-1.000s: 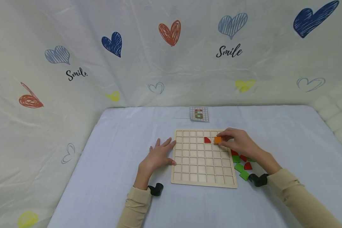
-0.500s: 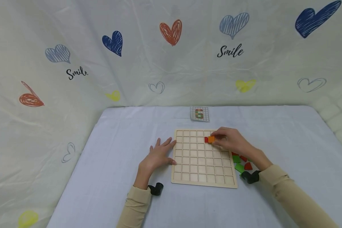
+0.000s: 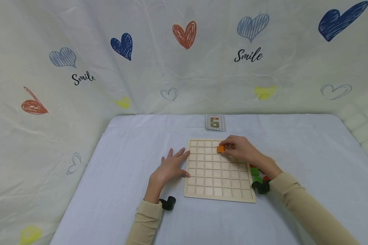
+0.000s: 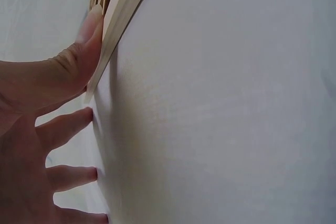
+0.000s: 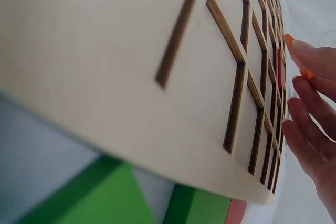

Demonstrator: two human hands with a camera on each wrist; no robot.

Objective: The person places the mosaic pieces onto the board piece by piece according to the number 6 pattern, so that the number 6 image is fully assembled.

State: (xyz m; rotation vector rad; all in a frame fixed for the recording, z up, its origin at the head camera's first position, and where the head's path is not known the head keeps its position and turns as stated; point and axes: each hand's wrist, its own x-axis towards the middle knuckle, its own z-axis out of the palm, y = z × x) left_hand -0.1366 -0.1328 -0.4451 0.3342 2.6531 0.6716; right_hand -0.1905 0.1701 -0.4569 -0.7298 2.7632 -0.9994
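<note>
My right hand (image 3: 243,149) pinches a small orange square tile (image 3: 220,149) between thumb and fingers over the upper part of the wooden grid board (image 3: 203,196). In the right wrist view the orange tile (image 5: 308,74) shows at the fingertips, and a red piece (image 5: 279,69) lies in a cell close by. The head view hides that red piece behind the tile and hand. My left hand (image 3: 168,169) rests with spread fingers at the board's left edge. Its thumb (image 4: 90,38) touches the board's side in the left wrist view.
Green tiles (image 3: 255,171) and red ones lie against the board's right edge, partly hidden by my right wrist and its black camera (image 3: 260,186). A printed pattern card (image 3: 215,122) lies behind the board. White cloth (image 3: 135,136) covers the table.
My right hand has moved left across the board with the orange tile, from right of the red piece to over it or slightly past. The left hand stays put.
</note>
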